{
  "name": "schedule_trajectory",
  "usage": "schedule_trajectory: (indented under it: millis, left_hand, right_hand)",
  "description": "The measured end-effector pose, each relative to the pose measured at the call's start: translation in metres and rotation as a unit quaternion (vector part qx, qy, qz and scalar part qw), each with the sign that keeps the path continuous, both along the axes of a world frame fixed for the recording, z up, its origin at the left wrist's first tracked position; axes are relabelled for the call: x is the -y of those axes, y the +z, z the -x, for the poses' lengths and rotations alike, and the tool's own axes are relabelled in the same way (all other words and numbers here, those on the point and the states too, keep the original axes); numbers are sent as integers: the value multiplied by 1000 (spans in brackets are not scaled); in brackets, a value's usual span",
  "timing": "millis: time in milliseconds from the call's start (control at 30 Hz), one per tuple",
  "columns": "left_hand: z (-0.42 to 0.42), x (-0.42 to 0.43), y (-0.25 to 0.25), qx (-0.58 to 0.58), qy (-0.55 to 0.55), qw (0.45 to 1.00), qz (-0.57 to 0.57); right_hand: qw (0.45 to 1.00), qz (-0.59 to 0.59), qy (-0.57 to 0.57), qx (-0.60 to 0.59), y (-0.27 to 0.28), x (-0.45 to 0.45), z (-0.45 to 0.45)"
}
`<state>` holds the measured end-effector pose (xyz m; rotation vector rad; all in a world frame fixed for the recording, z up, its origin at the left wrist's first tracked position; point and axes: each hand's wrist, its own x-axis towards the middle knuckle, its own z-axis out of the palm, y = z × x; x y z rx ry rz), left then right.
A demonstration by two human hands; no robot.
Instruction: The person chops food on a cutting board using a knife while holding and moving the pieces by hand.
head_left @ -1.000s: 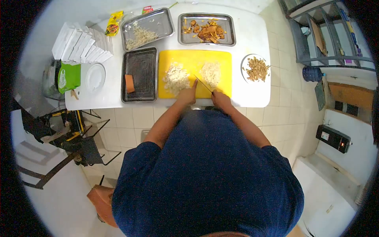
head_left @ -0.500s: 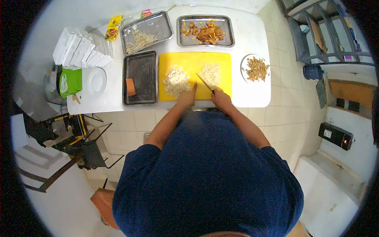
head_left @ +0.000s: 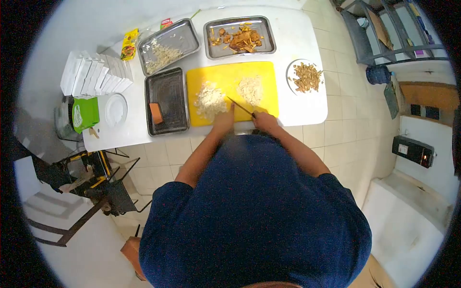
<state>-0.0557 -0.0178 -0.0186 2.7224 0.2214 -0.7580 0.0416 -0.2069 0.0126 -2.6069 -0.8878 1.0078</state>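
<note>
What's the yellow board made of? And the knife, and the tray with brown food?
The yellow board looks like matte plastic: even colour, no wood grain showing. The knife has a thin, straight blade, probably metal; its finish is unclear. The tray seems to be shiny metal, since its grey surface catches light.

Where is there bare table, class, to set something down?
Bare table: front right, beside the yellow board and heaped plate; back right, beside the brown-food tray; front left, beside the dark tray. Crowded: the board, with white pieces, knife, left hand and right hand; back left, with boxes.
</note>
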Motion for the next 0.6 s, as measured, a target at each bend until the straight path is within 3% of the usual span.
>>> schedule_trajectory:
  millis: [167,367,467,533,600]
  left_hand:
    - [8,2,-7,26,-12,1000,-12]
    - [7,2,-7,50,-24,998,-24]
    - [9,0,-10,68,-27,997,-27]
    - [14,7,-3,82,-15,995,-46]
    - [11,7,6,44,-16,998,-35]
  right_hand:
    - [995,-67,-52,45,4,4,-6]
    - [999,-44,-13,19,-10,0,2]
    - [994,-70,-74,28,-9,6,-8]
    - [997,-65,-51,-1,-7,-1,-12]
    - [997,-67,-38,-13,-7,-7,-10]
